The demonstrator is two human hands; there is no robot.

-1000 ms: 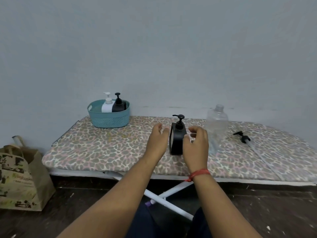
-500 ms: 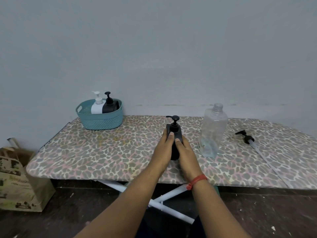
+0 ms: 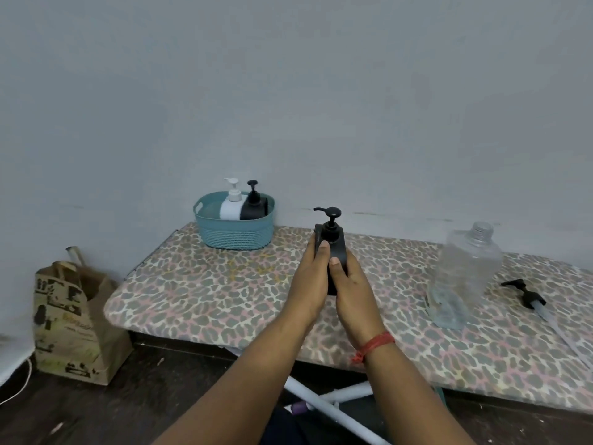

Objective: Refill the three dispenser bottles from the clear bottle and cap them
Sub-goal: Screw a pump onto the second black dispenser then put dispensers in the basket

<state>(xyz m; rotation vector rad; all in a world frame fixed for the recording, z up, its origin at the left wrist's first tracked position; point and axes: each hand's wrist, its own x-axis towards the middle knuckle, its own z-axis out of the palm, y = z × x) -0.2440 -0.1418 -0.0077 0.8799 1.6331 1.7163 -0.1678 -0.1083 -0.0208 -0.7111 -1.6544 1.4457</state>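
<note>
Both of my hands clasp a black dispenser bottle with its pump cap on, held upright above the leopard-print board. My left hand wraps its left side and my right hand its right side. A white dispenser bottle and a second black one stand capped in a teal basket at the back left. The clear bottle, uncapped and nearly empty, stands to my right. Its loose black pump with a long tube lies further right.
A brown paper bag stands on the dark floor left of the board. White board legs cross under the front edge. A grey wall runs directly behind the board.
My hands closed around the black dispenser bottle and carried it left, away from the clear bottle and closer to the basket. The view swung left too.
</note>
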